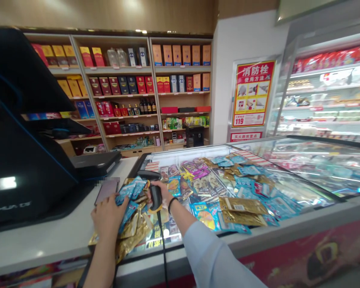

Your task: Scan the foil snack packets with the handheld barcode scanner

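The barcode scanner (pixel 153 188) in the right hand (pixel 162 195) was black with a yellow band at its base. The snack packets (pixel 129 198) under the left hand (pixel 108 216) were blue, with gold ones beneath. The right sleeve (pixel 216 256) was pale blue, the wristband (pixel 171 204) black. The counter (pixel 42 240) was white; the register screen (pixel 21 132) was black with thin blue lines. The wall poster (pixel 252 94) was red and yellow, marked 119.
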`<state>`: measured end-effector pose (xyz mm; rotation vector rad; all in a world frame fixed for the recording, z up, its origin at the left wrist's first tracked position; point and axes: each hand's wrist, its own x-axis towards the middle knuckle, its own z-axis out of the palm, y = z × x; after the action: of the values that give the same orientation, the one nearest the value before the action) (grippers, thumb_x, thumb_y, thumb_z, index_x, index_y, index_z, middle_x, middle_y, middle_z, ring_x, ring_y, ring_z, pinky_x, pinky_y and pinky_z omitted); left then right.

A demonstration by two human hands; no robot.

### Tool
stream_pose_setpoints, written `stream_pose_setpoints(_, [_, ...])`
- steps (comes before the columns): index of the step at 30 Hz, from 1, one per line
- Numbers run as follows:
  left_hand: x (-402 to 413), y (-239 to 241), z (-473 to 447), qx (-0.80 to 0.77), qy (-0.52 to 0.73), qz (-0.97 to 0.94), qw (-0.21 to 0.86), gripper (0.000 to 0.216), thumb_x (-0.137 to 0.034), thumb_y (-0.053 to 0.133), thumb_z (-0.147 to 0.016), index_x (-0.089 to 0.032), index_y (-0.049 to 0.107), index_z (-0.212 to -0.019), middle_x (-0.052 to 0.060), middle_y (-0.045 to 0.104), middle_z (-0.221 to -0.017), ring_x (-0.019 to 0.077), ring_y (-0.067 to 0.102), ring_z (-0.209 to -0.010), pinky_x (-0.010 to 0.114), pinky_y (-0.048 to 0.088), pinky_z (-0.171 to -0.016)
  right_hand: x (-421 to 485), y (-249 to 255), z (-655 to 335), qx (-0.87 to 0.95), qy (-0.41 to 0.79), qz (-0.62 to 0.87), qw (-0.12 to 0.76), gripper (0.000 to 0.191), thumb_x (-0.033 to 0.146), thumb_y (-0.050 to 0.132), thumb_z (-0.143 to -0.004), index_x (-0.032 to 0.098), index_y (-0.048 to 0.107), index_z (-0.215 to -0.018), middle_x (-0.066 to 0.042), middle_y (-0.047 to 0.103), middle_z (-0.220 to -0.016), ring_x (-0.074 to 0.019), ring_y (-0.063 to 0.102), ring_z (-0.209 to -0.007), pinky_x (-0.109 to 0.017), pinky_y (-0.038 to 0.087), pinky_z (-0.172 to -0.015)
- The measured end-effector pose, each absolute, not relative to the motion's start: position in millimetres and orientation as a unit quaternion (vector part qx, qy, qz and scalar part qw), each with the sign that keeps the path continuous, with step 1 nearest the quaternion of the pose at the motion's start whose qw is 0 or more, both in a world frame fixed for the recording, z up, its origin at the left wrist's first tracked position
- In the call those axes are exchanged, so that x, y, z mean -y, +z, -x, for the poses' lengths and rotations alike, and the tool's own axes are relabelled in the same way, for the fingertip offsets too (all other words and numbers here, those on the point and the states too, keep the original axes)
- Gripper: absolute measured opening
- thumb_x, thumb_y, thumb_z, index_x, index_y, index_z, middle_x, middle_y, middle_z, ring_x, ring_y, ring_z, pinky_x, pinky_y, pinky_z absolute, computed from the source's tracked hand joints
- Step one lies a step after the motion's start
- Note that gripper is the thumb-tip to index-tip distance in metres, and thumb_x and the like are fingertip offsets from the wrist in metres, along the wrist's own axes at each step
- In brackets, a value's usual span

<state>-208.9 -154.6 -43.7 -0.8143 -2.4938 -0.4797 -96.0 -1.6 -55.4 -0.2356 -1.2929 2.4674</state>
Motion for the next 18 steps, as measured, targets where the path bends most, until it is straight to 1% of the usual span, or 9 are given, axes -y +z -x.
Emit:
stream_pose_setpoints(2, [152.7,-44.8,209.9,0.899,-0.177,0.328,0.232,0.051,-0.049,0.036,-0.09,-0.016,0.063,-0.117,0.016,0.067,-0.108,0.0335,0.057,-0.105,0.046,0.039,-0.091,-0.4,-53.8,96.3,0.449,0.873,0.084,0.169,0.04,0.045,0.045,-0.094,0.013,0.064,-0.079,-0.002,0.06,-0.053,-0.013,0.053,-0.042,-0.023,0.045,-0.041])
stream_pose_setpoints(4, [148.6,-45.8,209.9,0.89,-0.172,0.352,0.233,0.05,-0.049,0.037,-0.09,-0.017,0.063,-0.118,0.015,0.068,-0.108,0.0333,0.057,-0.105,0.046,0.04,-0.09,-1.6,-52.7,96.7,0.444,0.875,0.083,0.172,0.038,0.044,0.044,-0.09,0.015,0.063,-0.074,-0.001,0.057,-0.046,-0.013,0.05,-0.037,-0.022,0.041,-0.037])
stream_pose_setpoints(9, [131.1,-48.0,204.0,0.88,-0.14,0.387,0.236,0.047,-0.044,0.036,-0.091,-0.018,0.063,-0.12,0.015,0.066,-0.114,0.0326,0.055,-0.107,0.043,0.04,-0.088,-5.1,-53.6,98.3,0.438,0.873,0.089,0.196,0.034,0.043,0.048,-0.084,0.015,0.063,-0.074,-0.001,0.057,-0.045,-0.0133,0.048,-0.035,-0.022,0.039,-0.035])
stream_pose_setpoints(12, [124.1,-49.0,199.8,0.869,-0.134,0.398,0.262,0.047,-0.041,0.035,-0.092,-0.016,0.064,-0.12,0.015,0.064,-0.118,0.0317,0.054,-0.109,0.042,0.039,-0.089,-7.9,-56.1,99.8,0.435,0.871,0.091,0.209,0.031,0.043,0.05,-0.081,0.015,0.063,-0.076,0.0,0.057,-0.045,-0.0133,0.048,-0.035,-0.022,0.039,-0.035])
stream_pose_setpoints(15, [123.2,-49.8,198.0,0.86,-0.144,0.388,0.297,0.045,-0.041,0.036,-0.091,-0.015,0.066,-0.114,0.015,0.063,-0.12,0.031,0.054,-0.11,0.042,0.037,-0.092,-9.6,-57.9,100.4,0.432,0.871,0.085,0.219,0.03,0.043,0.051,-0.08,0.016,0.063,-0.078,0.0,0.057,-0.045,-0.0132,0.048,-0.035,-0.022,0.038,-0.035])
stream_pose_setpoints(18, [124.6,-50.6,197.0,0.854,-0.15,0.388,0.314,0.044,-0.041,0.038,-0.09,-0.014,0.065,-0.113,0.014,0.064,-0.117,0.0304,0.054,-0.108,0.041,0.036,-0.093,-10.0,-57.7,99.2,0.432,0.871,0.081,0.221,0.031,0.043,0.049,-0.081,0.016,0.063,-0.076,-0.001,0.058,-0.046,-0.0132,0.048,-0.036,-0.021,0.037,-0.035])
